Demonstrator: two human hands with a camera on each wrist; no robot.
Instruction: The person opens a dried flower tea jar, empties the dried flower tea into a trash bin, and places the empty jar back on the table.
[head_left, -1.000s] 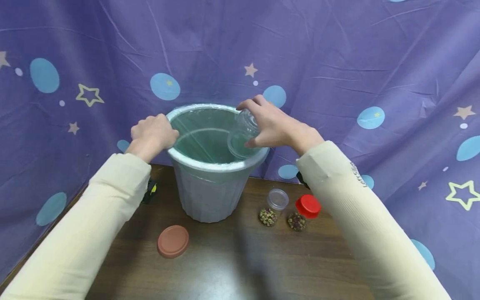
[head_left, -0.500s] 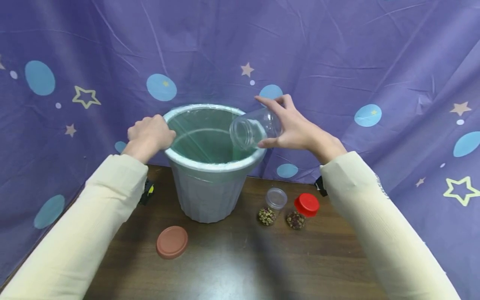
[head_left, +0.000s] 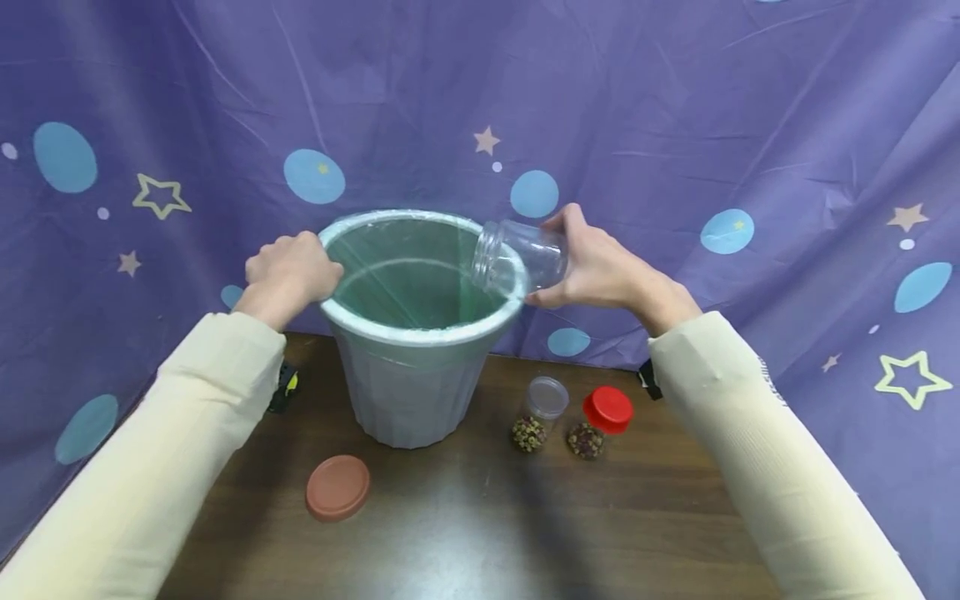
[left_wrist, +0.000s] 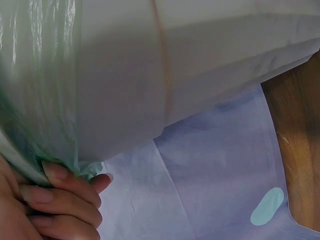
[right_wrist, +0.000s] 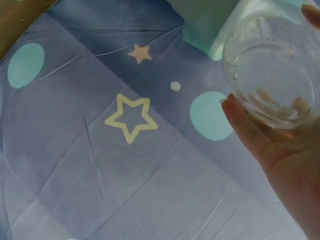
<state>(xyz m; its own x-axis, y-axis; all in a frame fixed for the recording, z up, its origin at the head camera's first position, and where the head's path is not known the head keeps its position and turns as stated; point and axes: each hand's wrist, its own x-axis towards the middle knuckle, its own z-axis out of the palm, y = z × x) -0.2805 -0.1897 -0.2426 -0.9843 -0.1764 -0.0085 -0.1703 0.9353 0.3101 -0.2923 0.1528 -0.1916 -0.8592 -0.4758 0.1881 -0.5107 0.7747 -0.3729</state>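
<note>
A clear plastic jar lies tilted on its side over the right rim of a white bin, its mouth toward the bin's inside. My right hand grips it round the base end; no contents show in it. In the right wrist view the round jar bottom sits between thumb and fingers. At the left rim my left hand grips the edge of the bin with its green bag liner. The left wrist view shows curled fingers holding the liner's gathered edge.
A reddish-brown round lid lies on the wooden table at front left. Right of the bin stand a clear-lidded jar and a red-lidded jar, both holding dried bits. A purple patterned cloth hangs behind.
My right hand has drawn the jar back rightward from over the bin's opening and turned it from mouth-down to nearly sideways. The left hand keeps its grip on the rim.
</note>
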